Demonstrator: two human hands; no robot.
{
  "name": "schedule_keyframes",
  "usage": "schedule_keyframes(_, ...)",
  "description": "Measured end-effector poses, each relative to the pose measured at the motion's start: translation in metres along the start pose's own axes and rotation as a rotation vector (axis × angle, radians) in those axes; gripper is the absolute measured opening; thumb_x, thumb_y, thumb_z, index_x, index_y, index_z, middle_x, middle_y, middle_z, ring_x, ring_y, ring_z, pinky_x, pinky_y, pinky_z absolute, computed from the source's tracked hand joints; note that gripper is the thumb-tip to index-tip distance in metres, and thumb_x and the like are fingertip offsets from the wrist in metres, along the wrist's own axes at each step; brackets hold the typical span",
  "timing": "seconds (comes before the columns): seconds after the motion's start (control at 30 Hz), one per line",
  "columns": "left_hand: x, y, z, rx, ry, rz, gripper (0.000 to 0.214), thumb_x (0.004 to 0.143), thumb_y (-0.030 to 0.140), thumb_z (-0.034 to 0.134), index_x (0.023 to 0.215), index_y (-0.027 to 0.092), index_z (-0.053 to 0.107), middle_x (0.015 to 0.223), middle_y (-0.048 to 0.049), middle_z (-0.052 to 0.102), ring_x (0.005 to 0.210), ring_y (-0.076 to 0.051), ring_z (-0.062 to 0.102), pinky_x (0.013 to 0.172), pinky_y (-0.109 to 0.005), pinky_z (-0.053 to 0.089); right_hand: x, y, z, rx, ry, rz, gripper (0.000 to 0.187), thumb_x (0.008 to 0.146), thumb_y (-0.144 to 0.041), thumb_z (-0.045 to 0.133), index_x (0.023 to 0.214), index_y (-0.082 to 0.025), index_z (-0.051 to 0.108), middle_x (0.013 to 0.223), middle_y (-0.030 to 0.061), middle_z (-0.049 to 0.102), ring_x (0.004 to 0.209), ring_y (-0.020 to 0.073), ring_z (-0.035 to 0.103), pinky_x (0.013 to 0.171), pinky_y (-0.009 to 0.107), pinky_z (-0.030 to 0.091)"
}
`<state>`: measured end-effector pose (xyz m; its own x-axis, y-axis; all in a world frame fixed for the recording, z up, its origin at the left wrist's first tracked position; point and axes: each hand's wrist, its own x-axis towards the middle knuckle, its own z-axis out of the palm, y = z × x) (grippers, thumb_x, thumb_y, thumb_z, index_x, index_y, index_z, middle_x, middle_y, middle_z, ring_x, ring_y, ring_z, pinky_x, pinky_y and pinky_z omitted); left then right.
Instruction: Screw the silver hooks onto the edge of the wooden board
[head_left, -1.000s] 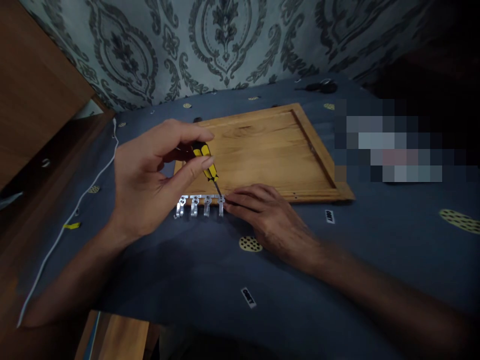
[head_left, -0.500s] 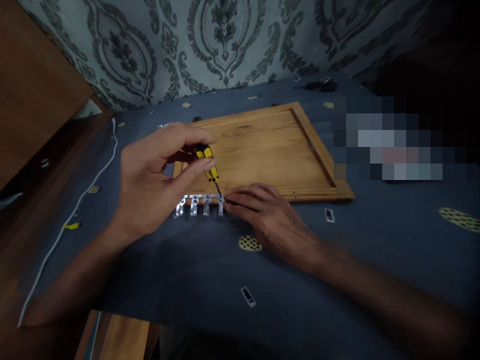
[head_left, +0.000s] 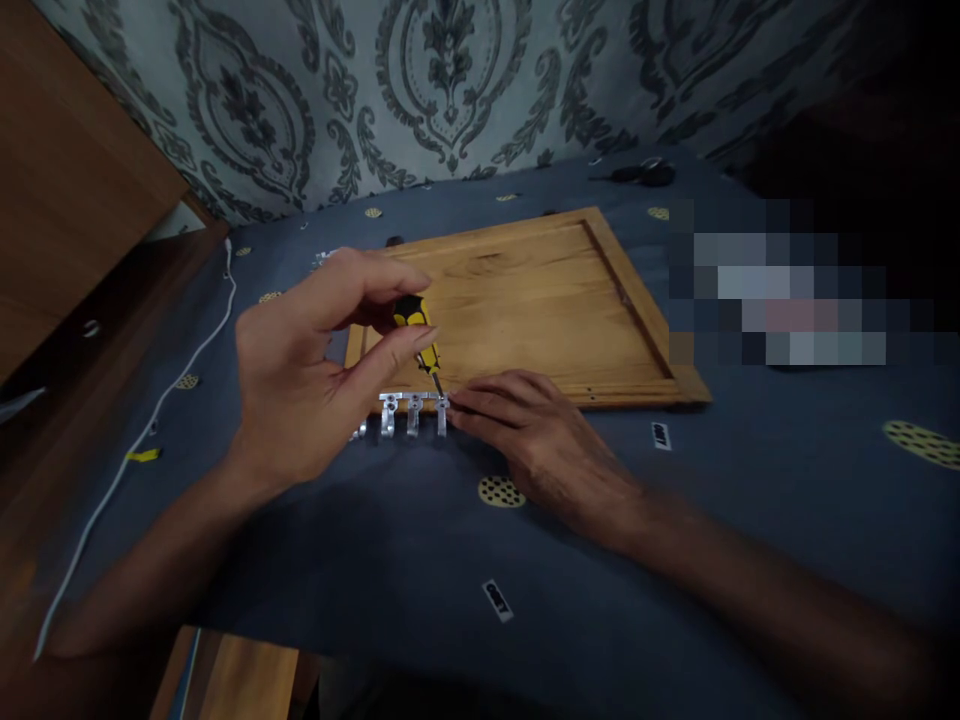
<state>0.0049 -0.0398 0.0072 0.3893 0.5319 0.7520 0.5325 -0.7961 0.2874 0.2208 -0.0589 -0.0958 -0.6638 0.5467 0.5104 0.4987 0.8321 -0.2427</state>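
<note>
My left hand [head_left: 300,370] is closed around the yellow and black handle of a small screwdriver [head_left: 426,340]. Its shaft points down, with the tip at the right end of a silver metal hook rail [head_left: 414,402]. The rail runs along the front edge of a wooden framed panel [head_left: 510,300], its several hooks hanging toward me. My right hand [head_left: 544,445] rests over the front edge of the panel, fingertips pressed at the rail's right end beside the screwdriver tip. My left hand and wrist hide the rail's left part.
The panel lies on a dark blue patterned bedspread [head_left: 375,590]. At the back lies a dark tool-like object [head_left: 641,172]. Small silver pieces [head_left: 326,258] show behind my left hand. A white cable [head_left: 161,400] runs down the left side. A blurred patch covers the right.
The screwdriver's handle has turned slightly in my left fingers, and the left hand has shifted a little left and down. My right hand stays in place at the rail.
</note>
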Motion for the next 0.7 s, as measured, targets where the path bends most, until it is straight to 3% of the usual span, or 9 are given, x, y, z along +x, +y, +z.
schedule_keyframes(0.1,0.001,0.0,-0.001,-0.044,0.007,0.024,0.021,0.085,0.017,0.076,0.103,0.028,0.072,0.086,0.0027,0.072,0.072,-0.015,0.07,0.063,-0.026,0.06,0.0,0.0,0.001,0.005,0.019,-0.004,0.042,0.087,0.002,0.048,0.115,-0.019,0.07,0.123,0.0079,0.074,0.114,0.0254,0.062,0.096,0.047,0.049)
schedule_keyframes(0.23,0.003,0.004,-0.002,-0.052,-0.015,-0.073,0.019,0.086,0.021,0.074,0.102,0.032,0.073,0.089,0.0011,0.073,0.077,-0.017,0.071,0.067,-0.031,0.063,0.0,0.0,0.001,-0.011,0.027,-0.008,0.043,0.086,0.004,0.047,0.115,-0.018,0.07,0.122,0.0075,0.074,0.113,0.0253,0.063,0.096,0.047,0.05)
schedule_keyframes(0.43,0.001,0.004,0.002,-0.07,-0.024,-0.051,0.019,0.086,0.02,0.075,0.102,0.03,0.071,0.092,0.003,0.072,0.074,-0.013,0.069,0.062,-0.025,0.063,0.001,-0.001,0.0,-0.022,0.017,-0.014,0.038,0.088,0.002,0.049,0.114,-0.016,0.07,0.122,0.0085,0.074,0.112,0.0268,0.063,0.096,0.047,0.05)
schedule_keyframes(0.57,0.003,0.007,-0.004,-0.043,0.067,-0.063,0.022,0.086,0.015,0.075,0.102,0.029,0.071,0.093,0.0031,0.071,0.078,-0.012,0.068,0.065,-0.025,0.062,0.0,-0.001,0.0,0.0,0.018,-0.003,0.04,0.088,0.002,0.05,0.115,-0.019,0.07,0.124,0.0072,0.073,0.115,0.0257,0.062,0.097,0.047,0.048)
schedule_keyframes(0.7,0.007,0.004,-0.012,-0.034,0.123,-0.023,0.025,0.08,0.014,0.081,0.101,0.026,0.073,0.088,0.0016,0.07,0.077,-0.013,0.067,0.057,-0.026,0.059,-0.001,0.0,0.002,0.011,0.009,0.012,0.042,0.087,0.001,0.051,0.117,-0.022,0.07,0.125,0.006,0.073,0.117,0.0252,0.062,0.098,0.048,0.047)
